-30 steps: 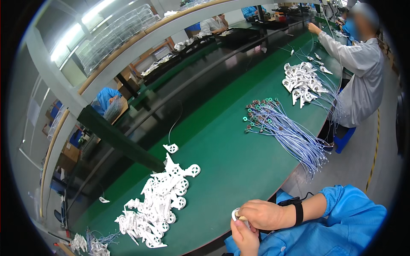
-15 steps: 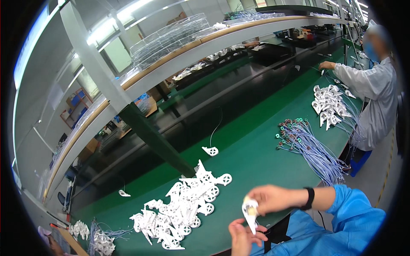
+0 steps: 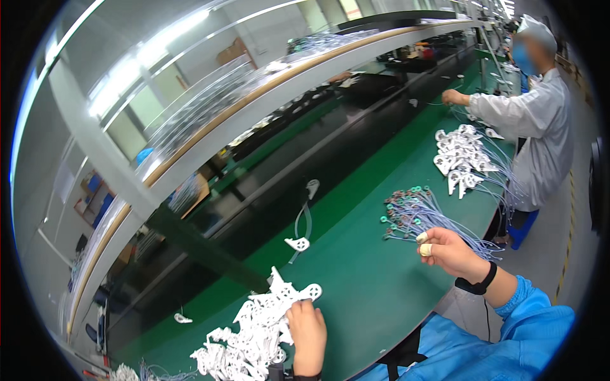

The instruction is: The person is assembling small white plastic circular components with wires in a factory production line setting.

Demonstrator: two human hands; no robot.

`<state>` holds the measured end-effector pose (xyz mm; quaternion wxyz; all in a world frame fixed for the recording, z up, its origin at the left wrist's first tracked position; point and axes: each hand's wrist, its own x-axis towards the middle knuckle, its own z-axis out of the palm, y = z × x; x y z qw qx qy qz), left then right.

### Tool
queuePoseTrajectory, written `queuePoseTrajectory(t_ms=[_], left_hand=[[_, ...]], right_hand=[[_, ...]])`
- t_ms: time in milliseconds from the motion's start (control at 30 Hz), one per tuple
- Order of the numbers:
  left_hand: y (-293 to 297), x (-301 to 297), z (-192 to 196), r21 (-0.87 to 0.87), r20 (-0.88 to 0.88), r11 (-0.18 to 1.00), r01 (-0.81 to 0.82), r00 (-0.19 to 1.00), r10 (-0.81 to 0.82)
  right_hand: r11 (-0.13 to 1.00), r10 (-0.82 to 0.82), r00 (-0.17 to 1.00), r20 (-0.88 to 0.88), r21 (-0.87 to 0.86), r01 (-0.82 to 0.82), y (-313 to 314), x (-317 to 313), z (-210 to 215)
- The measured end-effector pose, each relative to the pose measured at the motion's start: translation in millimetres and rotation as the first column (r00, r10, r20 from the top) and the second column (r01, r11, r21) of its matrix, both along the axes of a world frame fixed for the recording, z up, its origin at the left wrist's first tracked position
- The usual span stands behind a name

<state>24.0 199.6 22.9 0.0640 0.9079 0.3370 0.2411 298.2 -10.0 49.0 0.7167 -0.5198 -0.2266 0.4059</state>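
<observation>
Left hand [image 3: 307,330] rests fingers-down on the heap of white plastic tabs [image 3: 254,333], lower centre; light, stiff, slippery. Right hand [image 3: 450,251], loosely curled, hovers beside the wire bundle [image 3: 422,216]; limp, pinch near terminals

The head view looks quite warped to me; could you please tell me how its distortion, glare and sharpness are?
Head view: strong fisheye, so the shelf and green bench edges bow toward a black rim; bright ceiling-light glare streaks the shelf; both hands, left and right, look fairly sharp; the co-worker is softer.
</observation>
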Motion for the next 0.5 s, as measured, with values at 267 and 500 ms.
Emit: queuePoseTrajectory(t_ms=[267,500], left_hand=[[28.3,27.9,-12.8,0.139,-0.125,0.987,0.080,0.990,-0.063],[-5.4,46.2,-2.2,0.142,0.309,0.928,0.345,0.875,-0.373]], right_hand=[[0.985,-0.093,0.966,0.242,-0.118,0.124,-81.3,44.0,6.7],[0.872,0.087,0.573,0.815,-0.340,0.352,-63.0,83.3,4.1]])
